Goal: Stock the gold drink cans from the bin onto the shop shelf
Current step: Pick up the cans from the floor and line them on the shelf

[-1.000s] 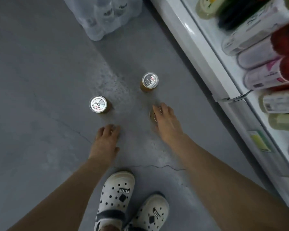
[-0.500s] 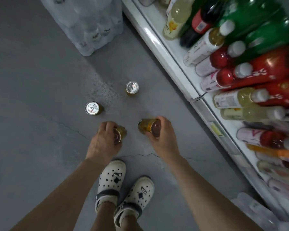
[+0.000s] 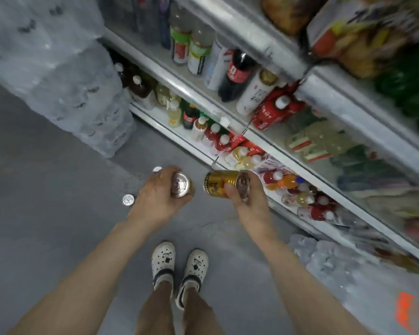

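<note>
My left hand (image 3: 155, 197) grips a gold can (image 3: 180, 185) with its silver top facing the camera. My right hand (image 3: 248, 201) holds a second gold can (image 3: 221, 183) tipped on its side, its label showing. Both cans hang in the air above the grey floor, in front of the lowest shelf. Two more gold cans stand upright on the floor: one (image 3: 128, 199) left of my left hand, another (image 3: 157, 169) half hidden behind its knuckles. The shop shelf (image 3: 259, 139) rises to the right, its tiers packed with bottles. No bin is in view.
Shrink-wrapped packs of water bottles (image 3: 65, 76) are stacked at the upper left beside the shelf. More wrapped packs (image 3: 329, 264) lie on the floor at the lower right. My feet in white clogs (image 3: 179, 267) stand on the grey floor below my hands.
Both hands have lifted a gold can each off the floor and risen with them. The view has tilted up, so more shelf tiers show; two cans stay on the floor.
</note>
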Demonstrator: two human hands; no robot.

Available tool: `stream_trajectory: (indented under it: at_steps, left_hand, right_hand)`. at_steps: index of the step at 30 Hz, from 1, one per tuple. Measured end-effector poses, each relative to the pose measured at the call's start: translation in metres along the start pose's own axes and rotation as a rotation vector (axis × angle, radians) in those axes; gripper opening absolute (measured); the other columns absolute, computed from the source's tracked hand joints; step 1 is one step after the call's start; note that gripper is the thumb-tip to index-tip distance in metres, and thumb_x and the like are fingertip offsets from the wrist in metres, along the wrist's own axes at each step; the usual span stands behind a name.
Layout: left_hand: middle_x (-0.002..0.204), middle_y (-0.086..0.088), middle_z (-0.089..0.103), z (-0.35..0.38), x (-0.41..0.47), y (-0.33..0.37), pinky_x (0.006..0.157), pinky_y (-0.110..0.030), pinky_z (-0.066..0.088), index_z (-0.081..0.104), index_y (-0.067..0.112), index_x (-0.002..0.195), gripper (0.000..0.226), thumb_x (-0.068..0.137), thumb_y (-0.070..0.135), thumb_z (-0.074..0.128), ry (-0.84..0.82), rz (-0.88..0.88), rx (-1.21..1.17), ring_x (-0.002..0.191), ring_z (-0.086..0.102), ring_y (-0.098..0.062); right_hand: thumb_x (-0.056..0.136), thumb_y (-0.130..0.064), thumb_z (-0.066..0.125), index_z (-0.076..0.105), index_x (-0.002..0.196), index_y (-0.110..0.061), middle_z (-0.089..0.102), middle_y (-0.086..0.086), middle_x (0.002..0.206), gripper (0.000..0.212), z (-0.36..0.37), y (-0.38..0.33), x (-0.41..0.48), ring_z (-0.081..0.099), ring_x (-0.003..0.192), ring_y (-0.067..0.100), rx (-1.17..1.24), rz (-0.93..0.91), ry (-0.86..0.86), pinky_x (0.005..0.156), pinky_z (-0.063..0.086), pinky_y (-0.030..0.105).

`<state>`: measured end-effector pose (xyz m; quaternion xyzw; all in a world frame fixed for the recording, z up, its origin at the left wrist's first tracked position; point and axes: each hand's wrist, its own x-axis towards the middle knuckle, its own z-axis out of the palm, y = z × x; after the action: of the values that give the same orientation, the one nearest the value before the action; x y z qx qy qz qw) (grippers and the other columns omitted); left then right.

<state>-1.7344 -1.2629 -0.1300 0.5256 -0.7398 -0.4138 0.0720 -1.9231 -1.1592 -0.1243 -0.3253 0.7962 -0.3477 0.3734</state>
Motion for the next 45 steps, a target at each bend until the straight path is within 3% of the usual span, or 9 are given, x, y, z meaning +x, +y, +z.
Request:
stream_trajectory:
  at_steps: [3,7,11,15,18,26,29,37,45]
  left_hand:
    - [0.118,0.006,0.052,-0.036,-0.008,0.065,0.081,-0.027,0.037,0.05,0.027,0.124,0.066,0.068,0.044,0.079,-0.034,0.157,0.058,0.107,0.053,-0.02]
    - [0.123,0.003,0.05,-0.06,-0.022,0.148,0.087,-0.029,0.039,0.051,0.028,0.126,0.067,0.068,0.05,0.076,-0.08,0.441,0.125,0.112,0.051,-0.017]
    - [0.124,0.0,0.054,-0.055,-0.049,0.231,0.093,-0.035,0.043,0.049,0.024,0.131,0.076,0.068,0.059,0.072,-0.127,0.625,0.231,0.114,0.052,-0.02]
    - [0.118,0.005,0.058,-0.024,-0.086,0.313,0.087,-0.028,0.039,0.054,0.028,0.123,0.072,0.062,0.062,0.074,-0.215,0.781,0.251,0.111,0.053,-0.016]
    - [0.114,0.005,0.059,0.009,-0.118,0.373,0.086,-0.03,0.042,0.055,0.029,0.119,0.067,0.063,0.06,0.074,-0.28,0.872,0.284,0.107,0.054,-0.017]
    - [0.116,0.009,0.062,0.113,-0.225,0.543,0.09,-0.031,0.045,0.06,0.028,0.118,0.065,0.063,0.059,0.076,-0.36,1.031,0.257,0.105,0.056,-0.012]
    - [0.111,0.013,0.062,0.144,-0.256,0.601,0.087,-0.031,0.047,0.061,0.031,0.115,0.064,0.061,0.06,0.076,-0.369,1.063,0.201,0.101,0.057,-0.008]
    - [0.101,0.014,0.061,0.202,-0.299,0.745,0.077,-0.032,0.054,0.061,0.03,0.116,0.063,0.062,0.059,0.077,-0.346,1.136,0.104,0.088,0.06,-0.005]
    - [0.11,0.012,0.063,0.258,-0.297,0.855,0.083,-0.028,0.05,0.062,0.029,0.116,0.063,0.064,0.06,0.075,-0.293,1.253,0.103,0.098,0.057,-0.006]
  right_hand:
    - [0.091,-0.039,0.063,0.047,0.129,-0.024,0.053,-0.014,0.111,0.044,-0.054,-0.043,-0.035,0.052,0.094,-0.009,-0.02,-0.026,0.121,0.077,0.039,0.004]
    - [0.088,-0.05,0.058,0.053,0.119,-0.023,0.06,-0.004,0.112,0.042,-0.121,-0.073,-0.083,0.056,0.101,0.013,-0.126,-0.104,0.306,0.088,0.045,0.032]
    - [0.084,-0.066,0.047,0.051,0.128,-0.023,0.058,-0.004,0.118,0.063,-0.187,-0.08,-0.139,0.054,0.106,0.011,-0.183,-0.1,0.443,0.089,0.042,0.027]
    - [0.081,-0.065,0.055,0.049,0.126,-0.026,0.061,-0.005,0.118,0.06,-0.26,-0.07,-0.2,0.06,0.102,0.013,-0.14,-0.073,0.598,0.087,0.05,0.033]
    - [0.081,-0.057,0.062,0.054,0.117,-0.024,0.064,-0.007,0.107,0.049,-0.321,-0.052,-0.249,0.063,0.091,0.007,-0.134,-0.056,0.677,0.076,0.052,0.024]
    - [0.075,-0.064,0.06,0.055,0.116,-0.027,0.064,-0.01,0.108,0.055,-0.501,0.015,-0.371,0.06,0.1,0.011,-0.211,-0.009,0.851,0.086,0.051,0.038]
    - [0.081,-0.06,0.062,0.054,0.121,-0.028,0.063,-0.007,0.114,0.052,-0.565,0.035,-0.405,0.06,0.102,0.012,-0.231,-0.002,0.891,0.087,0.05,0.035]
    - [0.089,-0.052,0.057,0.054,0.128,-0.023,0.06,-0.005,0.12,0.049,-0.708,0.052,-0.434,0.052,0.101,0.009,-0.328,-0.006,0.955,0.079,0.038,0.023]
    - [0.085,-0.057,0.06,0.051,0.13,-0.021,0.061,-0.001,0.121,0.058,-0.822,0.068,-0.416,0.056,0.102,0.014,-0.323,-0.007,1.029,0.08,0.044,0.028]
